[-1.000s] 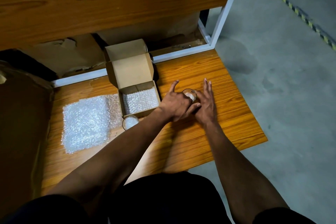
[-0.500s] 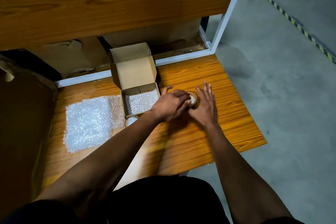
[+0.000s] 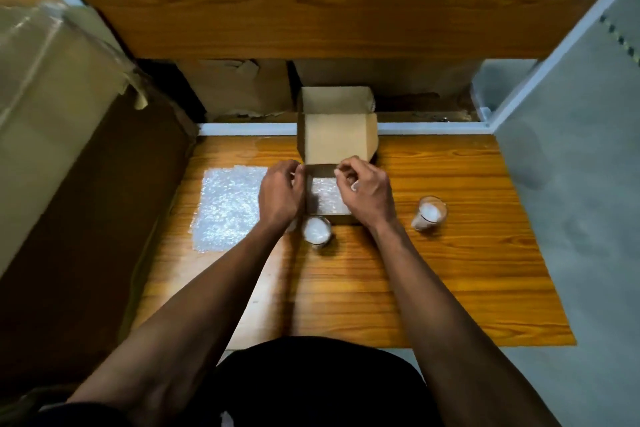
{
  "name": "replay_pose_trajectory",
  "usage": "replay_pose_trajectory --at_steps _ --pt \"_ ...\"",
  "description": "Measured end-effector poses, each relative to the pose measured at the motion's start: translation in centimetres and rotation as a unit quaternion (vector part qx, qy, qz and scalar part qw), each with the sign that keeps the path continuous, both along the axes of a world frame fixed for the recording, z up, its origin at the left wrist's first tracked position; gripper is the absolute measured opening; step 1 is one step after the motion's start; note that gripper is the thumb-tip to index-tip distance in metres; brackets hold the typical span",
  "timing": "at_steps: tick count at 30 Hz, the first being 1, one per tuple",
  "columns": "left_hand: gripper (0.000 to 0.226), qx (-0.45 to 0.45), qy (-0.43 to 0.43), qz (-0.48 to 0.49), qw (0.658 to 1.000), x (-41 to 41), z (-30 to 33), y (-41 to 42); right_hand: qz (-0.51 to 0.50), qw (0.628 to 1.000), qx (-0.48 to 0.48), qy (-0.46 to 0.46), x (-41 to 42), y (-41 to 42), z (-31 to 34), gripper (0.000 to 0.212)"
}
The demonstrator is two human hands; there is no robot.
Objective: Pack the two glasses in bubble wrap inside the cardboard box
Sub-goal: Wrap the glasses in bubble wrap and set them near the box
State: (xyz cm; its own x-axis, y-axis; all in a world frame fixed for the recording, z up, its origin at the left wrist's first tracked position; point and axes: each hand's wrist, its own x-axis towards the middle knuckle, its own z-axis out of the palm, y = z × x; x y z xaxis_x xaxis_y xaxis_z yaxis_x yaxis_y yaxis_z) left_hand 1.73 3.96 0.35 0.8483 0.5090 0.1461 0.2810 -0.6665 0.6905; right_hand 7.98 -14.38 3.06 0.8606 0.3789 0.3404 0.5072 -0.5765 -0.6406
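From the head view, the cardboard box (image 3: 337,149) is seen at center frame with its lid up, and both hands are curled at its side walls: the left hand (image 3: 280,196) seems pinched on the left wall, the right hand (image 3: 369,192) on the right, though what's pinched can't really be told. Bubble wrap (image 3: 325,198) already lines it. One glass (image 3: 317,231) sits just below the box, so a wrist could easily knock it; the other glass (image 3: 429,213) is parked well right, kinda near the table (image 3: 450,288) edge.

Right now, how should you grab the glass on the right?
Take the right glass by its side wall, coming from its right with the right hand. It stands upright on the table, stuffed with wrap, so fingers cannot go inside; bare table surrounds it.
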Motion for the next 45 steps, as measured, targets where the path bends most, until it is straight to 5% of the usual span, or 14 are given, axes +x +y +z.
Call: replay_pose_trajectory --at_steps 6,14,25,33,37,42,45 --pt "0.046 0.012 0.185 0.130 0.974 -3.5 -1.9 6.9 0.135 0.989 -0.022 0.051 -0.7 8.1 -0.9 0.018" --pt "0.053 0.042 0.197 0.093 0.975 -1.8 -2.1 11.4 0.192 0.962 -0.129 0.144 0.1 14.2 -2.1 0.032" --pt "0.054 0.008 0.159 0.073 0.985 1.0 -3.1 14.9 0.147 0.914 -0.295 0.236 0.9 17.7 -1.8 0.084" --pt "0.030 -0.097 0.044 0.033 0.994 0.6 -3.1 16.1 0.095 0.942 -0.269 0.176 1.8 18.5 -1.6 0.046" --pt "0.032 -0.177 -0.018 0.008 0.984 0.1 -2.1 16.3 0.081 0.940 -0.214 0.251 2.2 18.7 -0.3 0.021" --pt "0.059 -0.329 -0.032 0.014 0.944 -0.8 0.4 15.9 0.082 0.952 -0.123 0.270 3.1 17.7 3.1 0.015" --pt "0.046 -0.393 -0.019 -0.040 0.919 -1.4 1.1 15.8 0.092 0.957 -0.092 0.259 3.8 16.3 4.8 0.012"
